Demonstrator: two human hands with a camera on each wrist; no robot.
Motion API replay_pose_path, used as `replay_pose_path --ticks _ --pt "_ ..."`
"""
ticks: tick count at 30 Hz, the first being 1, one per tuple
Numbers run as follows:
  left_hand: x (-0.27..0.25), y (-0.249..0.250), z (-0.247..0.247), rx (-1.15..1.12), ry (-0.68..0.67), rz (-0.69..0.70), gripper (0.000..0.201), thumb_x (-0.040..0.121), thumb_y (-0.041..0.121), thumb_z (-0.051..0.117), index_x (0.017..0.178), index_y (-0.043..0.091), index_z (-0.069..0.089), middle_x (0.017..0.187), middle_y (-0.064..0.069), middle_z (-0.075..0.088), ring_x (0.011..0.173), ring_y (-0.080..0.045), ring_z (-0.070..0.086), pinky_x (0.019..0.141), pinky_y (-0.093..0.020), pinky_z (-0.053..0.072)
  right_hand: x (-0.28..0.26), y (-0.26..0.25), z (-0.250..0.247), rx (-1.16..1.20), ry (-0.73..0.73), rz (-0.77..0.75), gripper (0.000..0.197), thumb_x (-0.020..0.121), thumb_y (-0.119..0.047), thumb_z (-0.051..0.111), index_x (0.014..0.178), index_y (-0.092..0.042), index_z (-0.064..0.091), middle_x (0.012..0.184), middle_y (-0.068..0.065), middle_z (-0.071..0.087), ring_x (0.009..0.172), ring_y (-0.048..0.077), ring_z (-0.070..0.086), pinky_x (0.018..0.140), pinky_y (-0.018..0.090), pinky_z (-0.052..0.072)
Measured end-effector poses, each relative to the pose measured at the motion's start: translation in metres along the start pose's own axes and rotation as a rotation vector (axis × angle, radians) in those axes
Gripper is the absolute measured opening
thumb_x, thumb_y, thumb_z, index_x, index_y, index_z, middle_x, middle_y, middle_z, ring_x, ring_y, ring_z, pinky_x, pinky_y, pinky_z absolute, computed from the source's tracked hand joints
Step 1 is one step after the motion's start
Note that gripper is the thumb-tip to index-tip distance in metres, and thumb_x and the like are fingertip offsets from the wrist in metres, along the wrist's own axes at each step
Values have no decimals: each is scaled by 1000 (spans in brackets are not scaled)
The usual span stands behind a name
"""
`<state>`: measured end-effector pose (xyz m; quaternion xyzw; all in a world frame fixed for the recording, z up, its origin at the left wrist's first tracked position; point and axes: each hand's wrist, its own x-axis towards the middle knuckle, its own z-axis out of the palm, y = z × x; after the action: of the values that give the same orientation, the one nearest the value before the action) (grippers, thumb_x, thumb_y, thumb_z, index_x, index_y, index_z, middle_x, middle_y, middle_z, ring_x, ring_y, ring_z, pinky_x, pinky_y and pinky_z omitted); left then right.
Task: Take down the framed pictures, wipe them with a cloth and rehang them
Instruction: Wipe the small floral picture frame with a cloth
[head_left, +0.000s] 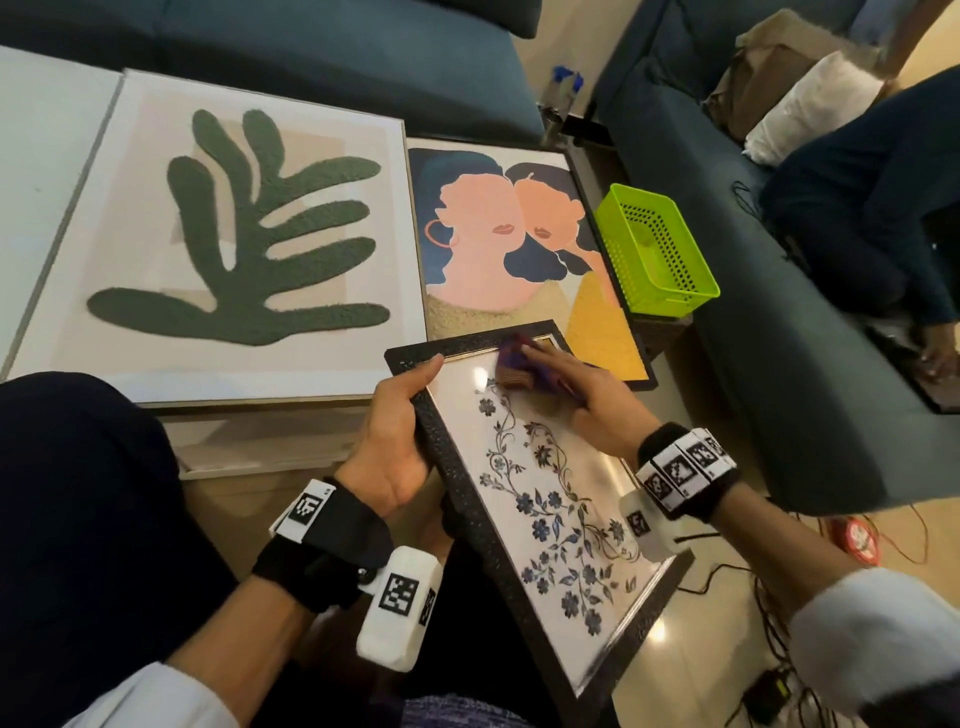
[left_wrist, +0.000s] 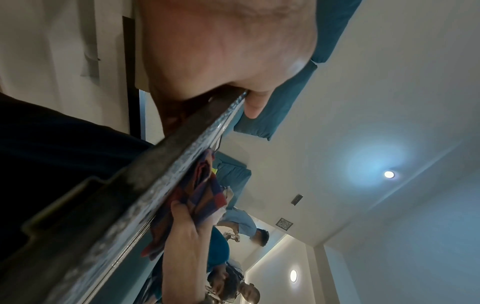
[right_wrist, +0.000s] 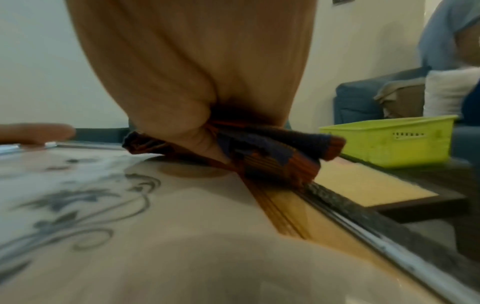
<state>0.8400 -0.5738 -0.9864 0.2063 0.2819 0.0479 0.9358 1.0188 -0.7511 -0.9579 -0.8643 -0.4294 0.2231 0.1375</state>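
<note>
- The floral picture (head_left: 540, 499) is held tilted over the lap, its far corner overlapping the portrait (head_left: 514, 234) on the table (head_left: 249, 441).
- Its left frame edge is gripped by the left hand (head_left: 395, 441), thumb laid along the top.
- The cloth (head_left: 524, 364) is pressed flat on the glass near the far corner by the right hand (head_left: 587, 400), fingers extended.
- A leaf picture (head_left: 223, 234) and green basket (head_left: 654, 249) lie nearby.
</note>
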Motion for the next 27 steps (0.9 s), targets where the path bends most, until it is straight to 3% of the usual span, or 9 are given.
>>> replay_pose_path --ticks 2,4,6,10,14,19,22,25,27 --pt "2 1 -2 4 10 6 45 109 29 47 137 1 66 127 -22 74 111 -36 75 94 -46 59 -4 -15 6 -27 -52 -52 88 91 3 56 155 -49 26 166 -17 16 154 12 16 126 48 18" --pt "4 0 -6 -23 1 -29 49 110 35 44 139 1 65 133 -24 71 120 -41 71 101 -55 56 -21 -40 19 -24 -146 -228 94 88 7 57 155 -49 24 166 -20 13 155 6 7 127 39 11" --pt "5 -1 -9 -48 3 -53 51 110 38 44 143 3 62 136 -23 69 125 -41 68 107 -59 52 -24 -41 23 -31 -195 -335 93 88 7 59 155 -48 26 166 -21 13 154 4 8 126 33 9" --pt "5 0 -7 26 41 32 42 110 31 47 135 5 68 121 -17 77 104 -31 77 86 -41 61 6 3 3 37 8 -53 86 88 7 57 152 -47 36 163 -18 24 153 13 24 125 38 19" --pt "6 1 -7 67 86 56 42 108 30 52 138 5 67 124 -16 77 115 -34 73 94 -43 58 14 15 3 42 5 51 95 79 15 50 152 -44 37 163 -10 30 152 13 23 125 34 18" --pt "4 3 -6 71 59 59 39 108 29 52 134 6 70 123 -16 77 105 -30 76 92 -42 58 17 17 -5 83 62 98 92 82 15 49 146 -50 40 161 -9 34 151 16 27 125 41 23" --pt "5 3 -6 55 44 47 43 110 32 47 130 3 71 125 -21 75 106 -34 76 92 -45 61 6 -14 6 -10 -61 -121 88 88 8 55 153 -46 33 165 -16 23 154 8 15 127 41 15" --pt "3 1 -6 8 32 6 50 111 39 45 134 2 68 131 -24 72 117 -39 72 107 -57 53 -6 -41 17 -34 -168 -347 89 85 8 56 156 -40 31 166 -16 19 154 4 8 126 28 7" --pt "1 2 -7 7 26 15 50 111 39 44 137 3 66 131 -22 72 118 -38 72 106 -54 55 2 -34 13 -34 -116 -312 87 87 7 56 154 -44 33 165 -18 21 154 6 14 127 37 14"
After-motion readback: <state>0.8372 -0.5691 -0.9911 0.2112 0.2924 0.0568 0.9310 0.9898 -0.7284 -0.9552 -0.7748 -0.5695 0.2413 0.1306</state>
